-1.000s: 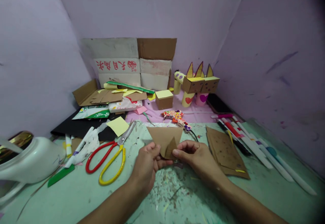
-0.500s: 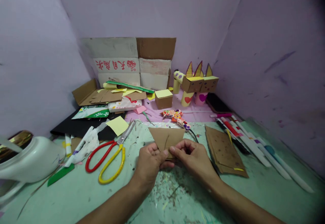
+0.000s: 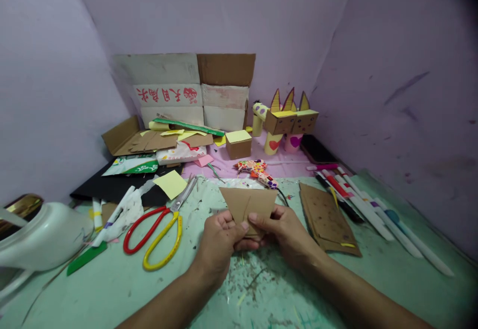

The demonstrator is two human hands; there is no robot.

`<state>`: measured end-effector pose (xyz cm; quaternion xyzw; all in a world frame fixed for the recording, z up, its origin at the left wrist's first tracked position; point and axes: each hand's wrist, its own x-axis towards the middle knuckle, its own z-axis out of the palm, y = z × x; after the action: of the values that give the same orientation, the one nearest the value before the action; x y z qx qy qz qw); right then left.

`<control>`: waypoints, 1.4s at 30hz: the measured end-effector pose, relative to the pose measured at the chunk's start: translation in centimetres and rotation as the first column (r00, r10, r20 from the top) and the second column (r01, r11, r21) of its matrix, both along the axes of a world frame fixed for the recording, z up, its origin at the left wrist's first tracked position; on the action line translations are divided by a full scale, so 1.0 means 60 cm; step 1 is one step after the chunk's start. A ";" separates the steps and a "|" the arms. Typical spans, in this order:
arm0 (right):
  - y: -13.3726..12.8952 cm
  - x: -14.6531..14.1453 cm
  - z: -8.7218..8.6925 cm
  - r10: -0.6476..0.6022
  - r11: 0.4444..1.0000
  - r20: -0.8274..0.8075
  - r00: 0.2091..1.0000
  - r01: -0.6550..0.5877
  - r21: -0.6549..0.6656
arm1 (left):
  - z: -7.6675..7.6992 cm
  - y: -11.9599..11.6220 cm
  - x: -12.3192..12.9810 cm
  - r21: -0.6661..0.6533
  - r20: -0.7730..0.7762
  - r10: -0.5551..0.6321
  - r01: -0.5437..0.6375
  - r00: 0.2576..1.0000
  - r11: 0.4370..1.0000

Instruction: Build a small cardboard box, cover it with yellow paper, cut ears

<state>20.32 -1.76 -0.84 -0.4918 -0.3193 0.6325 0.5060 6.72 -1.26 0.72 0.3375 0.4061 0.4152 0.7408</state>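
Between my two hands is a small piece of brown cardboard [image 3: 249,200], wide at the top and narrower below, with a thin dark curved line on its face. My left hand [image 3: 221,237] pinches its lower left side, thumb in front and fingers behind. On the lower right, my right hand [image 3: 286,227] grips it with the thumb laid across the front. Scissors [image 3: 164,227] with one red and one yellow handle lie left of my hands. Just beyond the cardboard piece rests a flower-patterned glue gun [image 3: 257,172].
Stacked cardboard [image 3: 328,219] and several marker pens [image 3: 368,207] lie on the right. A white watering can [image 3: 48,234] stands at the left edge. Behind are a small cardboard box [image 3: 239,147], box-headed cardboard figures [image 3: 286,122], a phone [image 3: 317,150] and a large opened carton [image 3: 168,70].
My right thumb has slid a little across the cardboard piece and the right fingers have shifted behind it. The left hand keeps its grip. The whole view has moved slightly.
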 end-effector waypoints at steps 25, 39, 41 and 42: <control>0.002 0.004 -0.001 0.031 0.999 -0.025 0.999 -0.032 -0.010 | -0.007 0.004 -0.004 -0.019 0.009 0.003 -0.003 1.000 1.000; 0.000 0.007 -0.003 0.074 0.997 -0.021 0.997 -0.073 0.033 | -0.006 0.001 -0.002 0.004 -0.014 0.047 -0.047 0.999 0.999; -0.001 0.008 -0.004 0.079 0.996 -0.017 0.997 -0.078 0.044 | -0.007 0.001 -0.002 0.005 -0.016 0.049 -0.048 0.999 0.999; -0.001 0.008 -0.005 0.081 0.996 -0.013 0.997 -0.080 0.044 | -0.007 0.000 -0.002 0.007 -0.018 0.050 -0.050 0.999 0.999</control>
<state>20.78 -1.82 -1.14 -0.4629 -0.3489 0.6489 0.4928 6.61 -1.24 0.29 0.3332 0.4197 0.4317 0.7256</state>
